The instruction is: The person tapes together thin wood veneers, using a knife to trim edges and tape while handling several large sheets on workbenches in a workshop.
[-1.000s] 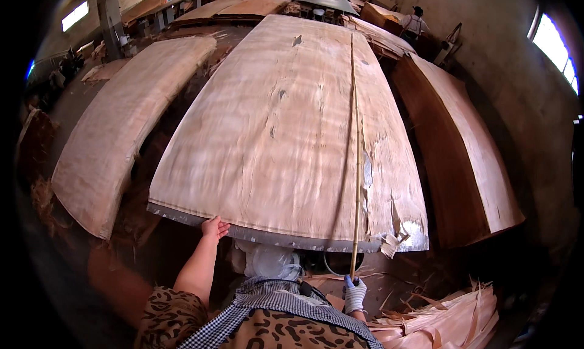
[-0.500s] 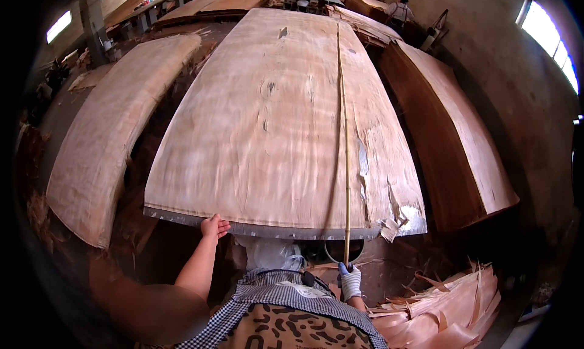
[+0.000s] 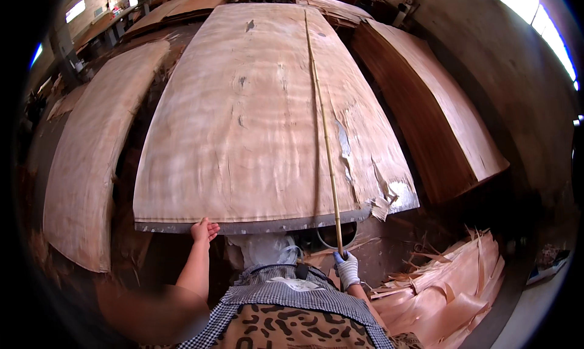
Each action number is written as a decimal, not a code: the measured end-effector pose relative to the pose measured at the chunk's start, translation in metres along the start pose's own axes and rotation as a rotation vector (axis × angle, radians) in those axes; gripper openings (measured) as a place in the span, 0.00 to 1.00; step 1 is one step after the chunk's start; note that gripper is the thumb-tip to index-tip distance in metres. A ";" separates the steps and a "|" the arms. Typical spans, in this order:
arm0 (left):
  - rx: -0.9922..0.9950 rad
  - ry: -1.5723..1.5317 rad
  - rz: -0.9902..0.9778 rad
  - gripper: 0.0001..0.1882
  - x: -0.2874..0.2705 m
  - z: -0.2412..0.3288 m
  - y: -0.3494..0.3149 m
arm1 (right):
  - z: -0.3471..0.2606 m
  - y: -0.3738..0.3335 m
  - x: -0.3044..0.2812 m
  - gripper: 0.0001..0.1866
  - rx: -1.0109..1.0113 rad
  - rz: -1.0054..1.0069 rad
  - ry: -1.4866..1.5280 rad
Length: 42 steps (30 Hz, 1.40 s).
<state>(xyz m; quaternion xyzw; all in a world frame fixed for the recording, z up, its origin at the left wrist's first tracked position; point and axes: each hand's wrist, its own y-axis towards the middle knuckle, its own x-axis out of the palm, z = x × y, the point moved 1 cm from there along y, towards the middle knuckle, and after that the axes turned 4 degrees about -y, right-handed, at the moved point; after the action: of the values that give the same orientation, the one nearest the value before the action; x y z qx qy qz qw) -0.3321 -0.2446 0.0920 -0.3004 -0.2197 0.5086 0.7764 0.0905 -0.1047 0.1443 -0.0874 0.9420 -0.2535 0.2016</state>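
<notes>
A big sheet of thin wood veneer [image 3: 255, 118] lies on top of a stack in front of me. My bare left hand [image 3: 204, 230] rests on its near edge, fingers on the dark front rim. My right hand [image 3: 347, 268], in a white glove, grips the near end of a long thin bamboo stick [image 3: 322, 118]. The stick lies lengthwise over the right part of the sheet and reaches toward its far end. The sheet's near right corner [image 3: 389, 197] is torn and ragged.
Another veneer stack [image 3: 91, 154] stands to the left, and a darker one [image 3: 438, 118] to the right by the wall. Veneer scraps [image 3: 450, 294] are piled on the floor at the lower right. More stacks and tables [image 3: 182, 2] fill the back.
The view has shifted, so the sheet sits more centred. The stick has swung slightly left at its far end. Both hands keep their places at the near edge.
</notes>
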 end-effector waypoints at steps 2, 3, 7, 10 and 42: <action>-0.004 0.001 0.005 0.12 0.003 -0.002 0.001 | 0.004 -0.001 -0.003 0.10 0.005 -0.005 -0.006; -0.006 0.004 0.004 0.12 0.005 -0.001 0.002 | 0.004 0.002 -0.004 0.10 -0.010 -0.005 -0.006; -0.029 0.005 -0.011 0.14 -0.014 -0.007 0.019 | 0.005 0.001 0.002 0.12 -0.013 -0.019 -0.059; -0.032 0.033 -0.008 0.14 -0.013 -0.008 0.020 | 0.011 0.003 0.001 0.14 -0.028 -0.007 -0.109; 0.034 -0.196 -0.007 0.13 0.006 -0.009 0.006 | -0.006 0.013 -0.010 0.11 0.186 -0.079 -0.064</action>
<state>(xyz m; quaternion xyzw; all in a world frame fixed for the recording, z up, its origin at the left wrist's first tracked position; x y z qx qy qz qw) -0.3279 -0.2393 0.0813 -0.2353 -0.2870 0.5367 0.7578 0.0958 -0.0888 0.1458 -0.1134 0.9034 -0.3447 0.2285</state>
